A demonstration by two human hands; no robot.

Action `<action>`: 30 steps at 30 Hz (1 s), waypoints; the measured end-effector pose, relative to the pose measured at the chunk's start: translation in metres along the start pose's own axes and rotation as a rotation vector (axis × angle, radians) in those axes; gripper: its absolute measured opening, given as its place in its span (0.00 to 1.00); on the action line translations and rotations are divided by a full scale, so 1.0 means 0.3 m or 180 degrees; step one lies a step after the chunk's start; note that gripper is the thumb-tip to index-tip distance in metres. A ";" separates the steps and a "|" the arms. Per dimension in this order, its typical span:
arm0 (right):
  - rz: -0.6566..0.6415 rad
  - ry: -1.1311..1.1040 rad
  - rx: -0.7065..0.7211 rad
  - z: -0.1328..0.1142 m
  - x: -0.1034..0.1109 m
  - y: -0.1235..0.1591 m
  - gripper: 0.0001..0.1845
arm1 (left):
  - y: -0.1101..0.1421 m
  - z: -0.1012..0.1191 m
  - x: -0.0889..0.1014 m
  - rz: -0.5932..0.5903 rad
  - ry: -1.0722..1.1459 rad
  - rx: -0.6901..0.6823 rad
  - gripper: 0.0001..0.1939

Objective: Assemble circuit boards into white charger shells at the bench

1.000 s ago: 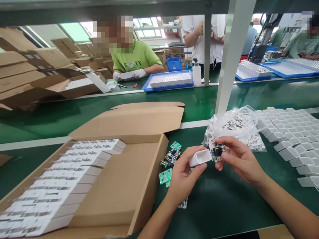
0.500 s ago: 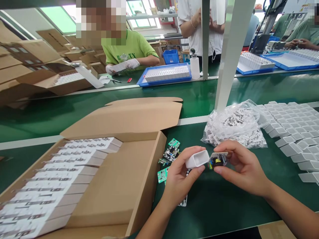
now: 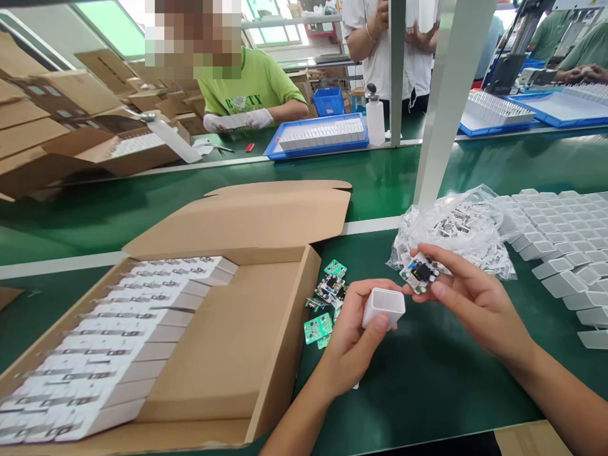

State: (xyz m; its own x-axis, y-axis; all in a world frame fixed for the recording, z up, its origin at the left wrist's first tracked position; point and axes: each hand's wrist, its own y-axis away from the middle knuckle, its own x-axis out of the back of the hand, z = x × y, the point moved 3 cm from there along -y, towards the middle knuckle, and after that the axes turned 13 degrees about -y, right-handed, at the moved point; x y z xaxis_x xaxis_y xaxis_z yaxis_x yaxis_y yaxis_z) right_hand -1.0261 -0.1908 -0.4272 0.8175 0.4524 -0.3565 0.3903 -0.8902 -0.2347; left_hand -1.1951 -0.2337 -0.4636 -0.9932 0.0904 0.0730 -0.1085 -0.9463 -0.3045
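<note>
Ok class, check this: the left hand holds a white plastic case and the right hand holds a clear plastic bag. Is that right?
Not quite: the head view shows the right hand holding a small circuit board. The left hand does hold the white plastic case.

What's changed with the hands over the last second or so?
The right hand has moved the circuit board up and away from the white plastic casing, and the left hand has turned the casing so its open end faces up. Neither was let go. The cardboard carton, loose green boards and plastic bag stayed put.
</note>
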 end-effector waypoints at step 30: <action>-0.0988 0.2784 0.2318 -0.067 -0.083 0.077 0.21 | -0.017 0.002 0.045 0.0190 0.0907 0.0235 0.12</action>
State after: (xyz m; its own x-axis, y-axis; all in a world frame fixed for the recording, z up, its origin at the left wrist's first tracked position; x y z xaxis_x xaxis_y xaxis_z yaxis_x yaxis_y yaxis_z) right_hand -1.0288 -0.2236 -0.4054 0.8528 0.2022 0.4815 0.5214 -0.3803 -0.7639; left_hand -1.2080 -0.2277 -0.4604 -0.9706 0.1075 -0.2156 -0.0567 -0.9717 -0.2295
